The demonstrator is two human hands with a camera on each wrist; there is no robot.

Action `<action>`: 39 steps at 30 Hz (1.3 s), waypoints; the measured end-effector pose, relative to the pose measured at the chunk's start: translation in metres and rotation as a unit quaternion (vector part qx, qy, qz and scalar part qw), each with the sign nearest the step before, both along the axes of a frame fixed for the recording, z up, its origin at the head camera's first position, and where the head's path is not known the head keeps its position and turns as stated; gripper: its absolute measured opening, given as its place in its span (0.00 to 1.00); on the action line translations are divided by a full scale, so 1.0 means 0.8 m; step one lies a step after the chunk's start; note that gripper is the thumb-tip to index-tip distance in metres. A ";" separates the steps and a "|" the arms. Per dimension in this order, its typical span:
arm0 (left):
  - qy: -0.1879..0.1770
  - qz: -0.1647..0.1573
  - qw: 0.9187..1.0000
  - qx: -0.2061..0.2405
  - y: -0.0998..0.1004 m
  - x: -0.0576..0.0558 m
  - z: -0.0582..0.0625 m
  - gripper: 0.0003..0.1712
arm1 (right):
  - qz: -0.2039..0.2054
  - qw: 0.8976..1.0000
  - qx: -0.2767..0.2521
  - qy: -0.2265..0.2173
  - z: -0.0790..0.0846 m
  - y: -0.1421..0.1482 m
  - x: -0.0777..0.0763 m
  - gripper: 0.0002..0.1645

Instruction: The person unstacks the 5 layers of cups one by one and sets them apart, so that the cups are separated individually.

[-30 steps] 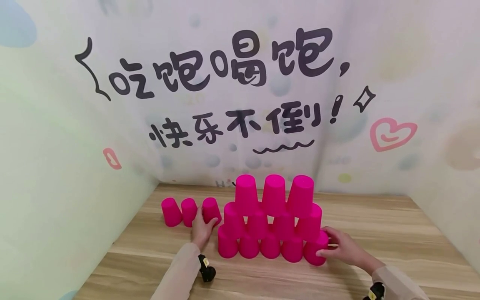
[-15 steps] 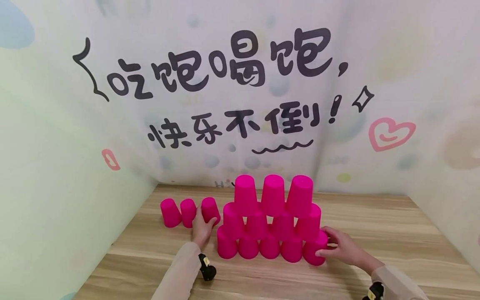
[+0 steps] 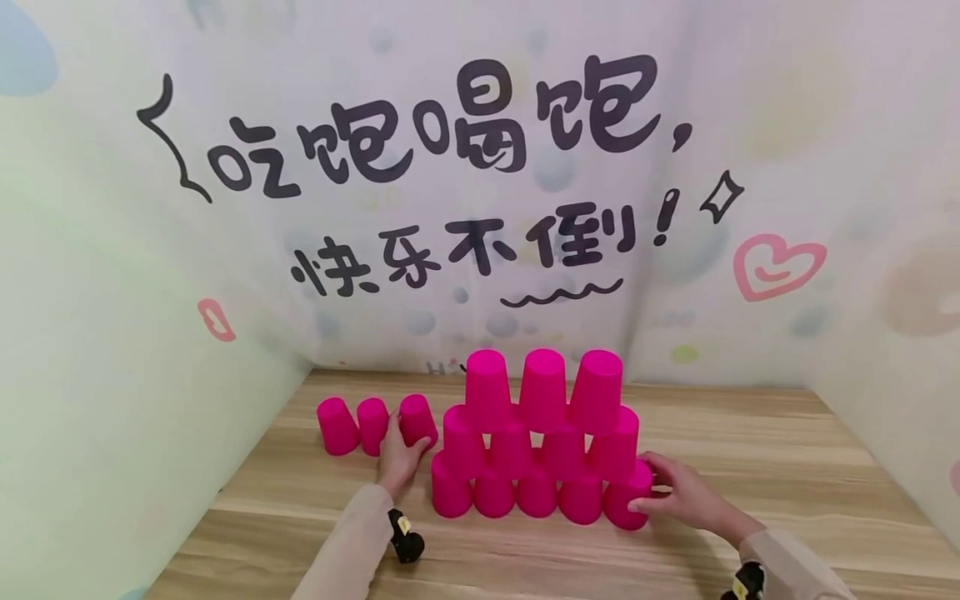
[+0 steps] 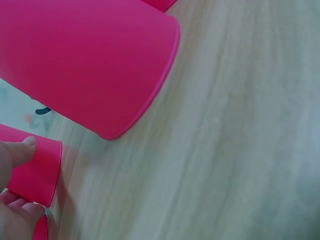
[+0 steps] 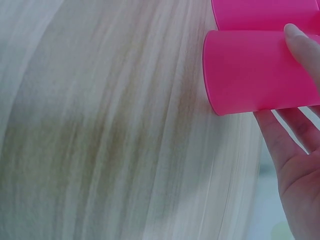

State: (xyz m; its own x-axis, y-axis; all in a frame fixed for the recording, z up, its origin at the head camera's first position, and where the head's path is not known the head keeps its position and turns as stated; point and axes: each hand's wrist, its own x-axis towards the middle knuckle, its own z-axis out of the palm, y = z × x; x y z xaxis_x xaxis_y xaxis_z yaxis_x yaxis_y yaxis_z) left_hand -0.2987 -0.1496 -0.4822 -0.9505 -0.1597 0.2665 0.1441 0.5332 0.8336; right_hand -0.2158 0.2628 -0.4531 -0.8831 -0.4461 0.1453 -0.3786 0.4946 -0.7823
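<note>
Pink cups stand upside down in a three-tier stack [image 3: 540, 450], with three cups along its top. My right hand [image 3: 686, 497] holds the bottom tier's right-end cup [image 3: 628, 497]; in the right wrist view its thumb [image 5: 302, 45] lies on that cup's wall and the fingers on the opposite side. Left of the stack, three more upturned pink cups form a row. My left hand [image 3: 401, 458] grips the nearest of them to the stack, the right cup [image 3: 418, 417], thumb on one side and fingers on the other. The left wrist view shows this grip at its lower left edge.
Beyond the left hand stand the row's middle cup [image 3: 372, 425] and left cup [image 3: 337, 427]. All rest on a wood-grain table [image 3: 525, 562]. Behind it hangs a printed backdrop [image 3: 480, 192] with black lettering. Each wrist carries a black camera [image 3: 407, 537].
The head view has shifted slightly, so everything sits a little further left in it. Both hands stay on the same cups, and the stack looks the same.
</note>
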 end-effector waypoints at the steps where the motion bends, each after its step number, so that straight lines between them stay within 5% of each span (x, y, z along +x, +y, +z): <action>1: -0.002 -0.004 1.000 0.002 0.000 0.000 0.001 0.39 | 0.000 1.000 -0.001 0.000 0.000 0.000 0.000 0.29; 5: -0.007 -0.019 1.000 0.009 -0.001 0.005 0.012 0.39 | 0.003 1.000 -0.008 -0.002 -0.002 0.000 -0.001 0.29; 9: -0.013 -0.034 0.999 0.006 0.000 0.007 0.038 0.40 | 0.005 1.000 -0.011 -0.005 -0.002 0.001 -0.002 0.29; 16: -0.029 -0.065 0.997 -0.008 -0.008 0.011 0.099 0.43 | 0.010 1.000 -0.013 0.002 -0.003 0.000 -0.004 0.29; 24: 0.010 -0.121 0.992 0.032 -0.010 0.025 0.173 0.38 | 0.005 1.000 -0.014 -0.011 0.000 0.000 -0.001 0.30; 31: 0.046 -0.184 0.980 0.059 0.005 0.041 0.216 0.33 | 0.001 1.000 -0.015 -0.016 0.001 0.001 0.000 0.31; 39: 0.052 -0.268 0.957 0.099 0.036 0.064 0.236 0.31 | 0.009 1.000 -0.021 -0.004 -0.002 0.001 -0.001 0.29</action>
